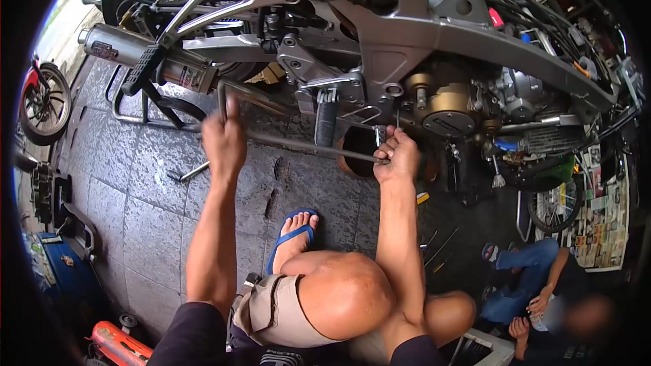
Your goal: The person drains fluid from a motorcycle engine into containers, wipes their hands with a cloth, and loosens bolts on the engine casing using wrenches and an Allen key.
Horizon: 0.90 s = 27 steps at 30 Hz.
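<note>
My left hand (225,142) is closed around the upright part of a bent metal crank bar (298,144), slightly blurred, below the motorcycle's silver muffler (122,47). The long shaft of this bar runs right to my right hand (397,156), whose fingers are curled around its end. Just above those fingers a thin metal rod (398,119) points up towards the engine, and a short shiny metal piece (378,135) stands beside them. What the bar's end meets is hidden by my fingers. Between my hands hangs a black rubber footpeg (326,118).
The motorcycle's grey frame (400,34) and gold engine cover (447,112) span the top. On the tiled floor (156,196) lie a loose spring-ended part (188,173) and several thin tools (444,249). Another person (542,291) sits at lower right. A red cylinder (119,342) is lower left.
</note>
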Tool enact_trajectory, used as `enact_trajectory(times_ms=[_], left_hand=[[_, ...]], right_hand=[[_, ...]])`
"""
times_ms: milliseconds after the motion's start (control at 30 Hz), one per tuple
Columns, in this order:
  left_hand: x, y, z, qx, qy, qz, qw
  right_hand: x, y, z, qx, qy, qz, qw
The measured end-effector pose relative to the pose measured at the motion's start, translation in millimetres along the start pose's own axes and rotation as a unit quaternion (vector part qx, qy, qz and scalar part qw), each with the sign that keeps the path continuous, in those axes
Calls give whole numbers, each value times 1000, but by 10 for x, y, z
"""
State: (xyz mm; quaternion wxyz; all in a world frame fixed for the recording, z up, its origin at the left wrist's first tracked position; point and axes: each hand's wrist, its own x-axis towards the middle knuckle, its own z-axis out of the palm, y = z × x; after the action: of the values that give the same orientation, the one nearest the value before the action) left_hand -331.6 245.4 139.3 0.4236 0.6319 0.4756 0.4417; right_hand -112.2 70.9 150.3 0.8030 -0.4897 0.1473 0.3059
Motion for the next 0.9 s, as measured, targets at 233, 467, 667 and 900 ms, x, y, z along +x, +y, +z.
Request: enact_trajectory(times_ms=[233,467,667,900], left_hand=[[-1265,-1580,747,-160,-60,-349,921],[-633,-481,14,-135,76,-82,984],[-251,954,-343,-44,36,183,982],[-265,1803,-226,18,-22,269,963]], right_hand=[[-84,45,-99,-216,17,-144,966],[-354,-85,-180,-90,-118,-77,986],[-261,-89,-79,1,-124,-22,992],[-114,-136,-59,59,-159,31,985]])
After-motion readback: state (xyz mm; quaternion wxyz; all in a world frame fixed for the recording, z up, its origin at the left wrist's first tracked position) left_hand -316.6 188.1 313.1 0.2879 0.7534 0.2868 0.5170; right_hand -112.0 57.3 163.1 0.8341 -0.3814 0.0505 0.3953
